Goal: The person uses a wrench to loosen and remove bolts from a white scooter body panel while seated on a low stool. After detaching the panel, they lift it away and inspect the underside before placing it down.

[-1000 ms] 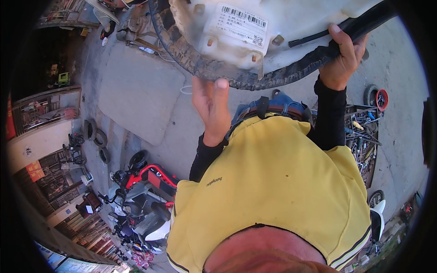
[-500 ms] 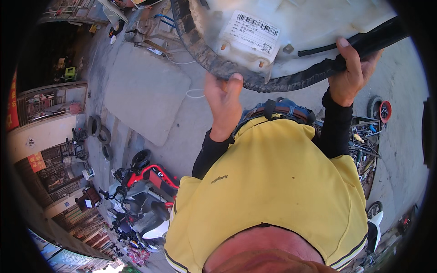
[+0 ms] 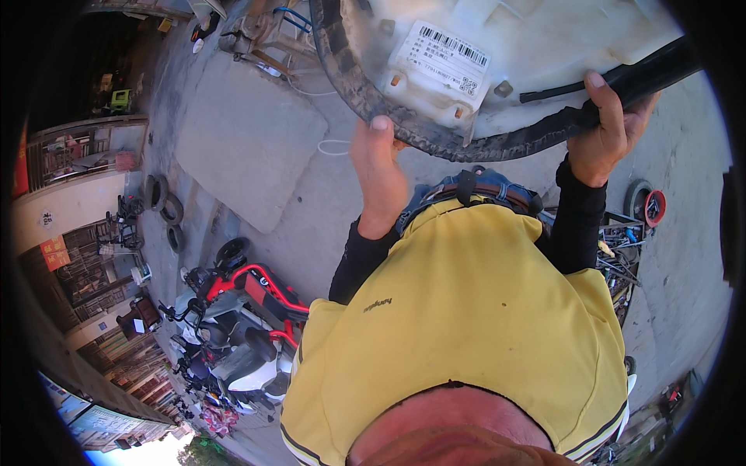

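I hold up a large, milky-white plastic shell (image 3: 536, 62), its upper part cut off by the edge of the view. A dirty, scuffed black rim (image 3: 466, 147) curves round its near side. On its face is a white label (image 3: 440, 66) with a barcode. My left hand (image 3: 379, 175) grips the rim near its left bend, thumb on top and fingers mostly hidden underneath. At the right, my right hand (image 3: 610, 132) clasps the rim beside a black strip (image 3: 653, 66), thumb pressed on top and the other fingers behind.
Left of me are parked scooters, one with a red frame (image 3: 264, 283), and several loose tyres (image 3: 175, 210). A tray of hand tools (image 3: 619, 264) lies at right, near a red round bowl (image 3: 655, 207). A metal bench (image 3: 268, 46) with clutter stands ahead at left.
The shell has shifted slightly right in view. My left thumb has slid left along the rim, while my right hand keeps about the same grip. The surroundings have shifted a little as well.
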Tool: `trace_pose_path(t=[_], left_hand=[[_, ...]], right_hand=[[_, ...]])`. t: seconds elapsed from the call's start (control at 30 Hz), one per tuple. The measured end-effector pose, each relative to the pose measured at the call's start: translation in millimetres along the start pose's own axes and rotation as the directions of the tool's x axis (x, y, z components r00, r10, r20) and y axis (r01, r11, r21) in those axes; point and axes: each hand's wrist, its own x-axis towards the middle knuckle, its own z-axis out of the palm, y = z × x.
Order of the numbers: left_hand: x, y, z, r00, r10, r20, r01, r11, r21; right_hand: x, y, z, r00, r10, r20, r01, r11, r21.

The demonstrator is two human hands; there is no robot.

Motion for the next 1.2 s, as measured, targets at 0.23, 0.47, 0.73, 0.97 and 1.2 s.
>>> trace_pose_path(t=[0.23,0.47,0.73,0.97,1.2], left_hand=[[8.3,-2.9,-8.7,0.993,0.092,0.079,-0.110,0.957,0.269],[13.0,-9.4,-3.8,0.989,0.093,0.113,-0.130,0.913,0.387],[13.6,-8.4,6.6,0.994,0.053,0.093,-0.067,0.985,0.158],[17.7,-10.7,19.4,0.991,0.106,0.084,-0.123,0.967,0.225],[22.4,-27.6,24.2,0.990,0.113,0.089,-0.136,0.938,0.320]], right_hand=[[6.3,3.8,-2.8,0.998,-0.057,-0.009,0.056,0.996,-0.066],[11.7,7.8,-13.0,0.999,-0.035,0.005,0.035,0.996,-0.081],[21.9,13.4,-20.4,0.998,0.029,-0.051,-0.030,0.999,-0.023],[27.6,15.8,-20.8,0.994,0.088,-0.071,-0.091,0.995,-0.044],[36.1,17.8,-20.1,0.996,0.075,-0.045,-0.079,0.990,-0.115]])
